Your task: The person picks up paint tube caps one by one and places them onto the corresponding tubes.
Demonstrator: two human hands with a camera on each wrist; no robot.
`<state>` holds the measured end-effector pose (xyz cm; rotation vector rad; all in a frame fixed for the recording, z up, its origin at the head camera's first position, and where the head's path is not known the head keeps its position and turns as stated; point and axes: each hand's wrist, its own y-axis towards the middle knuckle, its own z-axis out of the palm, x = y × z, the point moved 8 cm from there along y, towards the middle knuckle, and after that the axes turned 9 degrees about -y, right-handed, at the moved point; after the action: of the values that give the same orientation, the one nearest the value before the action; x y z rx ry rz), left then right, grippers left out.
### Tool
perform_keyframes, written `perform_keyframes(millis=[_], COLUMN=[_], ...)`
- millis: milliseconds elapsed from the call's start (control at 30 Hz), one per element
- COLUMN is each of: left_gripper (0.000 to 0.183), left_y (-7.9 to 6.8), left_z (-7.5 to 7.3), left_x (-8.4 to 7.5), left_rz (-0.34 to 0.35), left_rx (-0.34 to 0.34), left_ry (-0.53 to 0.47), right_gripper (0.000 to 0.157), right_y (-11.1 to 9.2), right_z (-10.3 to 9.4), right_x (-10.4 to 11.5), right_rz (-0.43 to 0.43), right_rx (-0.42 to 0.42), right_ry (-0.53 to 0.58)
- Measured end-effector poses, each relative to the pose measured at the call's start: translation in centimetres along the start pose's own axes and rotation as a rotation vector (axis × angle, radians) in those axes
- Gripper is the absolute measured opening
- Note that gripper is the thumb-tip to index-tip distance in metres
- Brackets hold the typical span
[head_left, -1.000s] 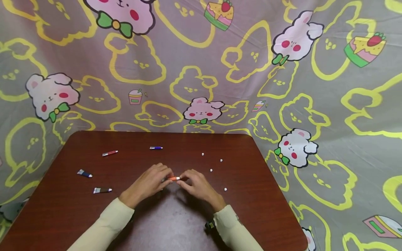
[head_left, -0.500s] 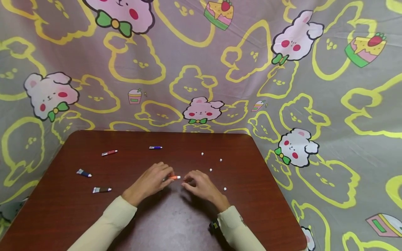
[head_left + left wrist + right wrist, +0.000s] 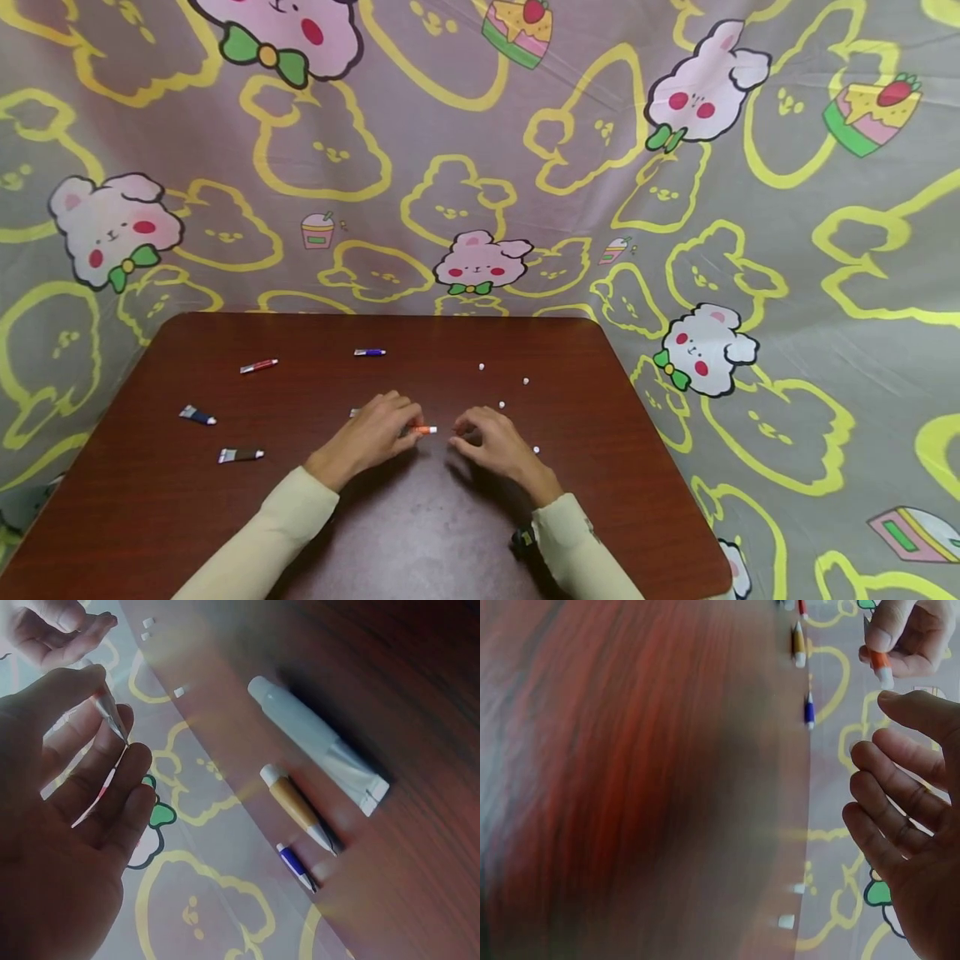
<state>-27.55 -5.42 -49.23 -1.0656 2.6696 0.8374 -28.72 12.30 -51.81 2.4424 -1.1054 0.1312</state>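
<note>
My left hand (image 3: 378,425) pinches a small orange paint tube (image 3: 425,430) between thumb and fingers. Its white-capped end points toward my right hand (image 3: 487,442). In the right wrist view the orange tube shows its white cap (image 3: 885,677), a short gap from my right thumb. The right hand's fingers (image 3: 889,795) are spread and loosely bent, with nothing seen between them. From the left wrist, only the silvery tail of the held tube (image 3: 111,718) shows clearly; the left fingers hide the rest.
Left and back on the brown table lie a red tube (image 3: 258,366), a purple-blue tube (image 3: 370,352), a dark blue tube (image 3: 197,414) and a dark tube (image 3: 241,455). Several small white caps (image 3: 502,404) are scattered at right. A patterned cloth (image 3: 300,183) hangs behind.
The right hand has let go of the tube's white end and drawn away to the right. The left hand, holding the tube, has shifted slightly right, and another tube's end now shows behind it.
</note>
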Motion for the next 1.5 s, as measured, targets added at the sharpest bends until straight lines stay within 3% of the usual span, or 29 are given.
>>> perform_keyframes(millis=[333, 600, 900, 1233, 1500], left_gripper=[0.019, 0.016, 0.016, 0.016, 0.016], left_y=[0.1, 0.0, -0.2, 0.1, 0.1], left_z=[1.4, 2.3, 3.2, 4.2, 4.5], left_x=[0.3, 0.3, 0.5, 0.4, 0.2], left_rz=[-0.018, -0.014, -0.044, -0.028, -0.011], left_rx=[0.053, 0.084, 0.111, 0.147, 0.142], left_ry=[0.022, 0.035, 0.017, 0.01, -0.005], right_gripper=[0.021, 0.021, 0.021, 0.022, 0.023], right_y=[-1.4, -2.7, -3.9, -5.5, -6.5], right_z=[-0.6, -1.5, -2.4, -3.1, -3.7], right_x=[-2.0, -3.2, -4.6, -6.5, -7.3], right_rz=[0.057, 0.058, 0.102, 0.145, 0.151], right_rx=[0.02, -0.031, -0.017, -0.008, -0.05], right_ry=[-0.006, -0.055, -0.065, -0.103, -0.117])
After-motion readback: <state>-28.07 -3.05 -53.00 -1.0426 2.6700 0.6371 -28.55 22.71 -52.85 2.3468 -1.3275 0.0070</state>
